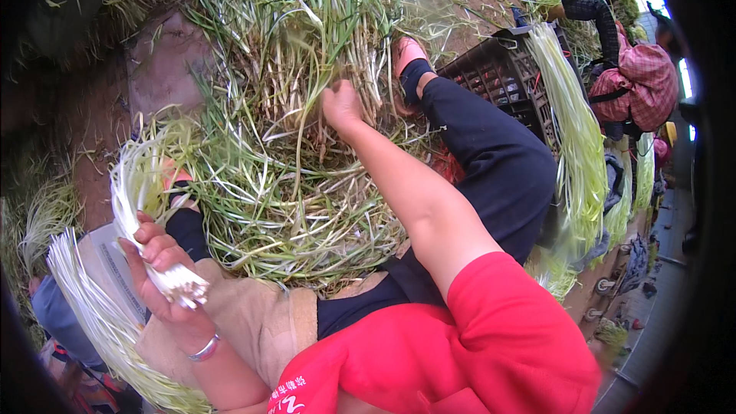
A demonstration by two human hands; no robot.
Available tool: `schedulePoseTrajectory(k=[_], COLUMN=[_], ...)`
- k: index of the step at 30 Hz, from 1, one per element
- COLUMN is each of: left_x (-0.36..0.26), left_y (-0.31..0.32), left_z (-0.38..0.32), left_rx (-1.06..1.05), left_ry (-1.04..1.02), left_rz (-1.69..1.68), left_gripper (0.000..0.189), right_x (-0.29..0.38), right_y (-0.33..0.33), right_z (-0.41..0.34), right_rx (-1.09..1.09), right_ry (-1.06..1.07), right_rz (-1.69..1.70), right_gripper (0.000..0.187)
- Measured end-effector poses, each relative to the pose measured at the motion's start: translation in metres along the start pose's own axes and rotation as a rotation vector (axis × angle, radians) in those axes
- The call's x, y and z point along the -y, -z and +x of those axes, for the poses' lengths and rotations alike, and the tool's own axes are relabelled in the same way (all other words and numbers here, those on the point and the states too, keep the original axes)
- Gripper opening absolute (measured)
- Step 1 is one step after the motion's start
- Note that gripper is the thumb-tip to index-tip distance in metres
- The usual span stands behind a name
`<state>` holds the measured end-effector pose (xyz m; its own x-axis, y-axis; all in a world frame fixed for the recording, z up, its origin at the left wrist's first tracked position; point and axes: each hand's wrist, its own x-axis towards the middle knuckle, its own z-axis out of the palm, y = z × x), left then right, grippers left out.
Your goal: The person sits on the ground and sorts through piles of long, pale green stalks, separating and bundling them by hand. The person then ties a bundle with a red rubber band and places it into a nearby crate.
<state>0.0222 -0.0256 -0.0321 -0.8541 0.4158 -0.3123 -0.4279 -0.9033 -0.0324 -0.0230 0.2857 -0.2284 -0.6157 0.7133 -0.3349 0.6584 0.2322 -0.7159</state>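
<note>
At the lower left, my left hand (158, 264) grips a bundle of peeled white stalks (178, 284), probably young garlic shoots. Their cut-looking ends point toward me, and the pale leaves bend over beyond the hand. My right hand (343, 104) is at the near edge of a heap of unpeeled green stalks (287, 69), its fingers curled and slightly blurred. A long yellowish leaf (303, 126) runs down beside those fingers; whether they pinch it is hidden. Stripped leaves and husks (299, 230) cover the ground between my legs.
A black plastic crate (500, 77) stands beyond my right leg, with pale stalks (566, 126) draped over its side. More peeled stalks (98, 310) lie at my left, by a light-coloured box (109, 264). A person in a checked top (638, 83) works at the right; another's clothing (66, 316) shows lower left.
</note>
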Motion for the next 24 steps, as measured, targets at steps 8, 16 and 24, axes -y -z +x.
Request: schedulePoseTrajectory(k=[8,16,24], left_x=[-0.002,-0.013,-0.025], left_y=[0.0,-0.004,-0.029], left_z=[0.0,0.002,-0.012], left_rx=[0.049,-0.053,0.216], left_ry=[-0.005,-0.298,-0.622], left_rz=[0.014,0.24,0.807], left_gripper=[0.03,0.025,0.025], right_x=[0.02,-0.064,-0.011], right_y=[-0.023,0.001,0.022], right_z=[-0.083,-0.251,-0.167], right_rx=[0.327,1.329,0.8], right_ry=[0.715,0.953,0.643], right_rz=[0.129,-0.452,0.239], right_gripper=[0.012,0.018,0.015])
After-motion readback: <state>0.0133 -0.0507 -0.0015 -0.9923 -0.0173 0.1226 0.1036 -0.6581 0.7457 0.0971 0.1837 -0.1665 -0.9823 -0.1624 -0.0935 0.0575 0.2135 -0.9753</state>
